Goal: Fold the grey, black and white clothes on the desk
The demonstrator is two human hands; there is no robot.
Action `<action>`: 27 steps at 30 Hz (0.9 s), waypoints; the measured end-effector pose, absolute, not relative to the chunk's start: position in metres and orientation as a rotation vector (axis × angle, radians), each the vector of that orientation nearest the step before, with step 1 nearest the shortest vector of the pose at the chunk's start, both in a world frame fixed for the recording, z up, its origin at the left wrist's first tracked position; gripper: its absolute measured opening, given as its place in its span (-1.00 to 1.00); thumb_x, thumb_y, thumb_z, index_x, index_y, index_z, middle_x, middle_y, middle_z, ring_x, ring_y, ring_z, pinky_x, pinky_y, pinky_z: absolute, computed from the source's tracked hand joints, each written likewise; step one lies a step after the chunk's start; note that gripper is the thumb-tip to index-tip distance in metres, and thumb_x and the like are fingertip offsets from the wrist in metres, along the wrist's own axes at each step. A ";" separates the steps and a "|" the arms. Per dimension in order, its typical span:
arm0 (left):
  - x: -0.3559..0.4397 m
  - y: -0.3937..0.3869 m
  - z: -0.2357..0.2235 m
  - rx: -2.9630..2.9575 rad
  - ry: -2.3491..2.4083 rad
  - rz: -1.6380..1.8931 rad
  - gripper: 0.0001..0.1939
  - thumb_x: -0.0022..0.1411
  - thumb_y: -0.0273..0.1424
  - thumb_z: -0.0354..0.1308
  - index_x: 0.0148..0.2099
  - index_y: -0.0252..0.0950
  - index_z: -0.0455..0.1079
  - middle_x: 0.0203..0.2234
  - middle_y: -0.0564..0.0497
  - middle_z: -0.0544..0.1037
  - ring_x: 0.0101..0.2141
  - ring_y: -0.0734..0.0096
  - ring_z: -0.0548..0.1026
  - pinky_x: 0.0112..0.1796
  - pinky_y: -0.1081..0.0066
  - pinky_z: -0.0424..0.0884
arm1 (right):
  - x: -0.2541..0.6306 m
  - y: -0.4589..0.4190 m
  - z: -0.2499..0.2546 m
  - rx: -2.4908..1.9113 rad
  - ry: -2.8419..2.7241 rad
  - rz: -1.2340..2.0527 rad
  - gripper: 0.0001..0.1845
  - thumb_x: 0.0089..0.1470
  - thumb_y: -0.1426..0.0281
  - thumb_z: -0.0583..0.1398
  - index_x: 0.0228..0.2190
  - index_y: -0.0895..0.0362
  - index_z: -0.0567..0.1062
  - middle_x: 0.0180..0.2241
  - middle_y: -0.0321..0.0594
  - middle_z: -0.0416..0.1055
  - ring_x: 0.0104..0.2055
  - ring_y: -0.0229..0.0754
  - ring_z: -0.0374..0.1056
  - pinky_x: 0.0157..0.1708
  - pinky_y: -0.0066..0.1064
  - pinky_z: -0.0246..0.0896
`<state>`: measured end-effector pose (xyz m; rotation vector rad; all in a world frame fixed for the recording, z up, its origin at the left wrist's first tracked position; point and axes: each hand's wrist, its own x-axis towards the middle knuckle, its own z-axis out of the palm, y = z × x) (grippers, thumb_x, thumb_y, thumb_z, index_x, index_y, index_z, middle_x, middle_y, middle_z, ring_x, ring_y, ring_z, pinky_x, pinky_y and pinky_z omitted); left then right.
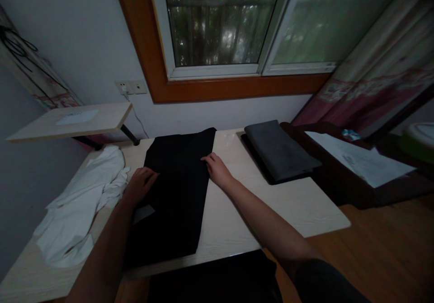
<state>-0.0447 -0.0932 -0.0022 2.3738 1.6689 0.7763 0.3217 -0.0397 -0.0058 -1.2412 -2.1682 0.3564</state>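
A black garment (176, 190) lies folded lengthwise on a pale wooden table (285, 203). My left hand (140, 181) rests flat on its left edge, fingers stretched out and open. My right hand (217, 167) lies on the garment's right edge near the top, fingers extended and pressing the fabric. A small pale label (144, 212) shows on the black cloth just below my left hand. Neither hand holds anything.
A crumpled white garment (84, 199) lies at the table's left. A folded dark grey cloth (278, 149) sits at the back right. A small raised shelf (71, 120) stands at the far left, a dark side table with paper (359, 158) to the right.
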 end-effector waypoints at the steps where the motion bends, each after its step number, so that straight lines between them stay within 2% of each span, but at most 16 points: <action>1: -0.044 -0.094 -0.001 2.381 1.654 0.766 -0.63 0.45 -0.12 0.00 -0.16 -0.23 0.52 -0.23 -0.06 0.54 -0.14 0.19 0.44 -0.03 0.16 0.35 | 0.323 -0.039 -0.007 -1.233 -2.158 0.367 -0.51 0.25 0.65 0.06 0.10 0.05 0.47 -0.04 -0.12 0.33 -0.01 -0.10 0.31 0.05 -0.24 0.27; 7: -0.027 -0.100 0.005 2.470 1.521 0.719 -0.66 0.44 -0.14 0.04 -0.13 -0.23 0.55 -0.18 -0.07 0.57 -0.10 0.20 0.47 0.02 0.13 0.36 | 0.340 -0.046 -0.004 -1.253 -2.188 0.331 -0.43 0.22 0.68 0.03 0.16 0.03 0.43 -0.02 -0.10 0.33 0.02 -0.08 0.29 0.09 -0.22 0.25; 13: 0.017 -0.111 0.013 2.544 1.394 0.681 -0.68 0.45 -0.18 0.04 -0.02 -0.20 0.55 -0.10 -0.06 0.57 -0.07 0.21 0.48 0.12 0.06 0.31 | 0.385 -0.057 0.000 -1.336 -2.191 0.329 -0.46 0.20 0.65 0.04 0.10 0.04 0.49 -0.03 -0.11 0.36 0.02 -0.06 0.30 0.09 -0.21 0.27; 17: 0.046 -0.119 0.017 2.552 1.294 0.637 -0.72 0.43 -0.18 0.08 -0.09 -0.21 0.54 -0.12 -0.07 0.57 -0.08 0.20 0.47 0.10 0.06 0.30 | 0.415 -0.071 0.004 -1.342 -2.182 0.410 -0.49 0.19 0.61 0.06 0.08 0.00 0.50 -0.04 -0.14 0.36 0.01 -0.07 0.32 0.08 -0.21 0.29; 22: 0.060 -0.125 0.018 2.545 1.238 0.610 -0.79 0.34 -0.19 0.17 -0.20 -0.21 0.49 -0.20 -0.04 0.56 -0.12 0.19 0.45 0.09 0.04 0.30 | 0.432 -0.077 0.013 -1.286 -2.181 0.485 -0.42 0.10 0.66 0.05 0.09 0.04 0.48 -0.02 -0.13 0.34 0.04 -0.13 0.36 0.10 -0.28 0.30; 27: 0.051 -0.126 0.013 2.501 1.154 0.645 -0.89 0.30 -0.31 0.16 -0.25 -0.22 0.45 -0.26 -0.03 0.57 -0.15 0.21 0.47 0.10 0.02 0.33 | 0.426 -0.042 0.015 -1.418 -2.053 0.350 -0.63 0.23 0.45 0.12 0.05 0.10 0.51 -0.10 -0.11 0.39 -0.06 -0.09 0.41 0.02 -0.27 0.35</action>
